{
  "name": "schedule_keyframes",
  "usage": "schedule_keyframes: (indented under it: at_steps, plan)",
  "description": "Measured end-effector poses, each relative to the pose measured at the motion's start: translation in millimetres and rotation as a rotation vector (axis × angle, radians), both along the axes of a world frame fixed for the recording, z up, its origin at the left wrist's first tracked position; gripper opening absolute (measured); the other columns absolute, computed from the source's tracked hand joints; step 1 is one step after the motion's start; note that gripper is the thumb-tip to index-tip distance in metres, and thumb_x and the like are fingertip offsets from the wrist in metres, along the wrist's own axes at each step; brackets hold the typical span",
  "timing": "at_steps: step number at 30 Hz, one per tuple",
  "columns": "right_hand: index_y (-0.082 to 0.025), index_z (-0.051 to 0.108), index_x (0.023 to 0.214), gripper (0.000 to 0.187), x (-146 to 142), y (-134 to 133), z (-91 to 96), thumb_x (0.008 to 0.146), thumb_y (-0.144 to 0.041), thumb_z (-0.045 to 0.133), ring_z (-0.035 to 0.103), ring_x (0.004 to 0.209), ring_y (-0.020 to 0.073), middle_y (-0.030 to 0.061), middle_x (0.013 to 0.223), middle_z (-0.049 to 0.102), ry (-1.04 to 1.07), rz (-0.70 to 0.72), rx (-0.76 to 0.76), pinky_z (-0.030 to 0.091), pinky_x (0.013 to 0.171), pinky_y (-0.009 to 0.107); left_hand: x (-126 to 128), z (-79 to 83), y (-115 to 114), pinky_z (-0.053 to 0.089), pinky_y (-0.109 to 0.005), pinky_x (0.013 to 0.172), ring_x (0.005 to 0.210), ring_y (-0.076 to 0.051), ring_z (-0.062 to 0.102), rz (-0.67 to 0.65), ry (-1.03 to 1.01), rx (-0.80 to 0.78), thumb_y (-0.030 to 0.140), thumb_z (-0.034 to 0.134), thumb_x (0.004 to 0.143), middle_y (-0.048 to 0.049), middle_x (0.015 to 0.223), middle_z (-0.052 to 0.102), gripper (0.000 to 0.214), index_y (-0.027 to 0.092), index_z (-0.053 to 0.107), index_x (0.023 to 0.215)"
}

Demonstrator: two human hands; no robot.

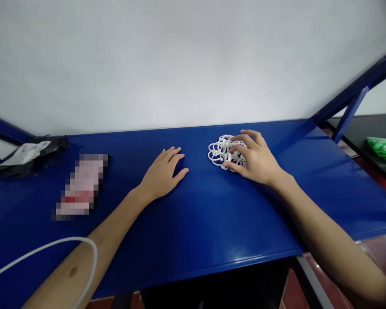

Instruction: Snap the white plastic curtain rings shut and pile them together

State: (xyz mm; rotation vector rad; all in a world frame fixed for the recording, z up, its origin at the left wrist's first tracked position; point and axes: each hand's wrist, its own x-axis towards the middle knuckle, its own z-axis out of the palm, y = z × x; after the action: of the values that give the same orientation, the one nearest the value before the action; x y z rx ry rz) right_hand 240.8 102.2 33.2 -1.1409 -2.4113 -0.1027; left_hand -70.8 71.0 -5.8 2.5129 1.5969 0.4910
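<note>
On the blue table lies a tangled pile of thin white rings (218, 151). My right hand (255, 159) rests over the right side of this pile, fingers curved and apart, with the fingertips and thumb at the rings. It covers part of the pile, and no ring is visibly lifted. To the left of the rings, my left hand (161, 174) lies palm down on the tabletop with its fingers stretched out. Nothing is in it, and a gap separates it from the pile.
A blurred-out flat rectangular object (82, 184) lies left of my left hand. Behind it is a black plastic package (27, 152) with a white label. A white cable (45, 246) loops over my left forearm. Blue table (206, 231) meets the wall. A green bag (384, 150) sits far right.
</note>
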Motion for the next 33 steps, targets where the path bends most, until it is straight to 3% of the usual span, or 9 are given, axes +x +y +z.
schedule_keyframes:
  at_steps: [5,14,20,26,29,33]
  plan:
    - [-0.023,0.07,0.1,0.03,-0.9,-0.5,0.2,0.088,-0.05,0.067,0.041,0.133,0.0372,0.0102,0.127,0.065,0.028,0.04,0.018,0.041,0.107,0.058,1.7,2.0,-2.1,0.026,-0.053,0.124,0.147,-0.03,0.036,-0.004,0.007,-0.005,0.044,0.046,0.1,-0.0152,0.151,0.049,0.048,0.013,0.055,0.135]
    - [-0.022,0.07,0.109,0.041,0.5,2.2,-5.7,0.084,-0.054,0.071,0.042,0.133,0.0395,0.0113,0.126,0.065,-0.008,0.064,-0.053,0.042,0.106,0.062,2.3,3.6,-2.3,0.026,-0.052,0.125,0.148,-0.03,0.035,0.0,0.023,-0.016,0.044,0.045,0.1,-0.0149,0.152,0.048,0.048,0.013,0.054,0.135]
    - [-0.026,0.07,0.114,0.039,-2.4,-1.3,2.9,0.084,-0.05,0.073,0.045,0.131,0.0387,0.0094,0.122,0.068,0.083,0.104,-0.065,0.043,0.104,0.063,2.1,2.5,-2.4,0.025,-0.054,0.124,0.148,-0.031,0.035,-0.005,-0.016,-0.021,0.044,0.046,0.1,-0.0142,0.152,0.048,0.047,0.015,0.055,0.136]
    - [-0.026,0.068,0.117,0.042,-8.1,-5.7,7.6,0.085,-0.053,0.071,0.052,0.124,0.0344,0.0074,0.119,0.071,0.135,0.167,-0.092,0.045,0.104,0.056,1.4,1.6,-1.7,0.028,-0.053,0.124,0.147,-0.032,0.037,0.001,0.035,0.004,0.044,0.047,0.1,-0.0152,0.152,0.048,0.048,0.012,0.055,0.136]
    - [-0.026,0.067,0.118,0.046,-13.2,-9.5,6.3,0.084,-0.056,0.071,0.055,0.12,0.0335,0.0075,0.116,0.072,0.179,0.187,-0.129,0.047,0.102,0.055,2.3,2.6,-2.2,0.031,-0.054,0.122,0.143,-0.032,0.043,-0.025,0.03,0.05,0.04,0.048,0.1,-0.0153,0.147,0.053,0.044,0.013,0.057,0.132]
    - [-0.029,0.067,0.118,0.047,-23.6,-18.6,3.4,0.082,-0.058,0.073,0.061,0.113,0.03,0.0055,0.113,0.073,0.33,0.231,-0.249,0.049,0.099,0.052,12.1,10.3,-11.7,0.039,-0.051,0.117,0.129,-0.027,0.057,-0.163,-0.042,0.208,0.03,0.05,0.099,-0.0106,0.136,0.062,0.032,0.02,0.06,0.127]
